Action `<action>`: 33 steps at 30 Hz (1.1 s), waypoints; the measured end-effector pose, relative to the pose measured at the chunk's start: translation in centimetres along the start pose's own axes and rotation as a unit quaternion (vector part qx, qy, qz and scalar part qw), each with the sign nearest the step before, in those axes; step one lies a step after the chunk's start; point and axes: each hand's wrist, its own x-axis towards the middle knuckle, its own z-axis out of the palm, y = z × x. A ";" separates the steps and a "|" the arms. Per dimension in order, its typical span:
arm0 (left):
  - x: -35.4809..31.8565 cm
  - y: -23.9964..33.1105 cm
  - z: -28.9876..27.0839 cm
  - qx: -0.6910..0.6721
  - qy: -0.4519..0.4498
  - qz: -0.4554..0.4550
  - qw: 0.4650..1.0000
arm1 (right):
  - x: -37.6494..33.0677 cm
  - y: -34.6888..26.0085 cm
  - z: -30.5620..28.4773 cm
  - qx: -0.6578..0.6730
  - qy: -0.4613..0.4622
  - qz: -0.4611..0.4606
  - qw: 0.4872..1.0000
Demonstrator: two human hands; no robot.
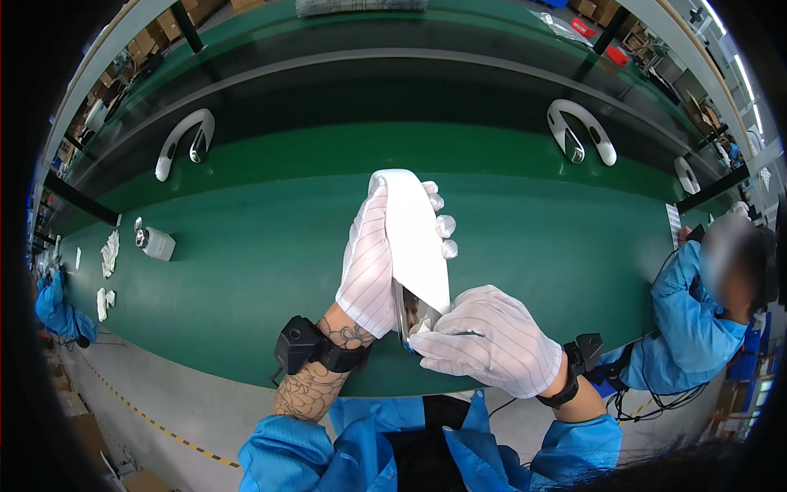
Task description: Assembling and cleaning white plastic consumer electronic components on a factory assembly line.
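My left hand (366, 262), in a white striped glove, is wrapped round a white curved device (416, 238) with a smooth shell, held upright over the bench. Its fingertips show along the device's right side. The device's near end is a shiny, mirror-like face (407, 305). My right hand (492, 340), gloved the same way, has its fingers pinched together against that shiny end. A small whitish bit shows at its fingertips and a thin dark edge lies between the fingers; what they hold is too small to name.
Two white U-shaped devices (187, 141) (580, 131) lie on the green strip beyond the bench (557, 238). On the left are a white bottle (156, 243) with a metal top and crumpled white gloves (110, 252). A person in blue (693, 320) sits at the right; another's blue sleeve (61, 312) is far left.
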 end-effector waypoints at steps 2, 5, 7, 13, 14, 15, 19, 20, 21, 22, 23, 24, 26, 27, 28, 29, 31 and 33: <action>0.0 0.2 -0.1 0.015 -0.027 -0.004 1.000 | 1.2 0.4 -0.3 -0.020 -0.004 -0.007 1.000; 0.4 0.3 0.3 -0.012 0.008 -0.039 0.999 | 3.3 1.4 -0.2 -0.053 0.018 0.001 0.998; 0.4 0.4 0.4 -0.007 0.008 -0.028 1.000 | 3.8 2.4 0.2 -0.033 0.039 0.027 0.998; 0.5 0.6 -0.4 0.009 -0.011 0.028 1.000 | 0.2 0.7 1.0 -0.029 0.042 -0.032 0.998; 0.6 0.4 -0.3 0.001 -0.015 0.014 1.000 | -0.1 0.4 0.8 -0.056 0.034 -0.035 0.997; 0.7 0.2 -0.3 -0.006 -0.019 -0.001 1.000 | 0.1 0.5 1.3 -0.063 0.066 -0.056 0.994; 0.1 0.4 -0.8 -0.006 -0.030 -0.020 0.999 | 3.1 0.0 1.1 -0.114 0.040 -0.024 0.992; 0.2 0.2 -0.8 -0.009 -0.033 -0.025 0.999 | 4.2 0.5 0.7 -0.136 -0.010 -0.001 0.991; 0.1 0.1 -0.7 -0.014 -0.008 -0.024 1.000 | 4.7 0.8 0.5 -0.157 -0.059 0.022 0.986; 0.2 0.0 -0.6 -0.018 0.017 -0.022 0.999 | 4.7 1.1 0.3 -0.161 -0.059 0.024 0.985; 0.2 0.2 -0.9 -0.015 0.009 -0.017 1.000 | 4.5 1.4 0.3 -0.154 -0.014 0.017 0.988; 0.1 0.1 -0.8 -0.015 0.008 -0.015 1.000 | 4.3 1.8 0.4 -0.145 0.031 0.009 0.989; -0.3 0.2 -0.2 0.010 -0.009 -0.003 1.000 | 2.8 2.2 0.6 -0.117 0.062 0.013 0.991; -0.4 0.3 0.1 0.011 -0.008 0.000 1.000 | 2.0 2.3 0.8 -0.090 0.095 0.022 0.991; -0.4 0.2 0.5 0.040 0.001 0.019 0.999 | 1.2 2.4 0.9 -0.088 0.095 0.019 0.991; -0.5 0.1 0.7 0.068 0.011 0.035 0.997 | 0.3 2.2 1.0 -0.037 0.098 0.047 0.993; -0.3 0.4 0.6 0.064 0.013 0.031 0.997 | -1.2 1.8 1.4 0.044 0.111 0.098 0.988; -0.3 0.4 0.5 0.062 0.016 0.031 0.997 | -2.2 1.8 1.6 0.068 0.118 0.130 0.982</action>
